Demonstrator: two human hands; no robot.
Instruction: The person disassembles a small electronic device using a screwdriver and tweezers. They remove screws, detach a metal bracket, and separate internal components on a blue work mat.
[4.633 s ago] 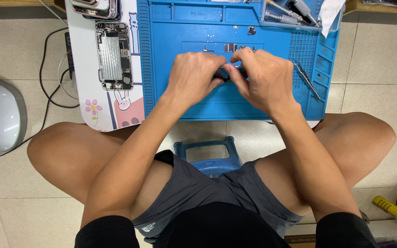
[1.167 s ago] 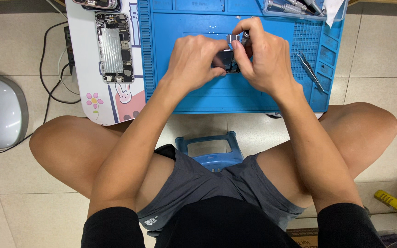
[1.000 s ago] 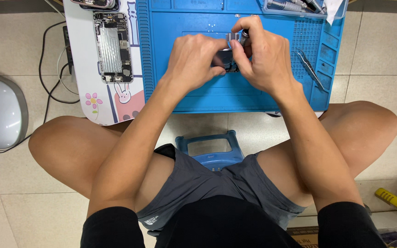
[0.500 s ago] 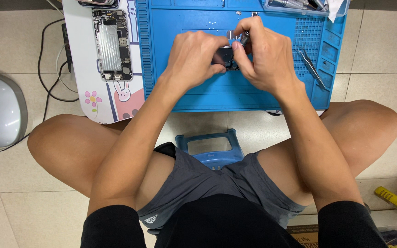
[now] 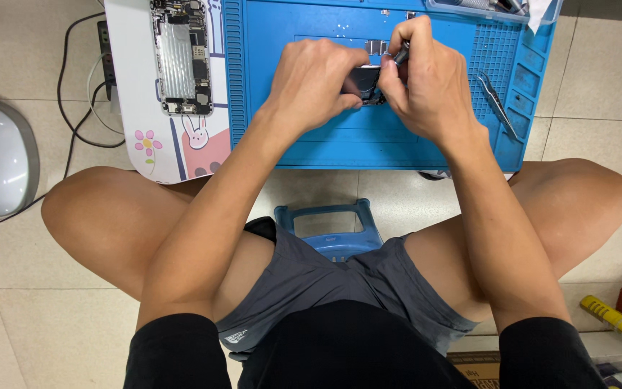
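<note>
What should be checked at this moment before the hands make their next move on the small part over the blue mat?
1. Left hand steadies the small dark part: ok.
2. Right hand holds a thin tool at the part: ok.
3. Tool tip seated on the part: cannot tell, fingers hide it.
4. Part lies over the blue mat, inside its edges: ok.
5. Tweezers lie apart on the mat, right of the hands: ok.
6. Opened phone rests on the white board, untouched: ok.
</note>
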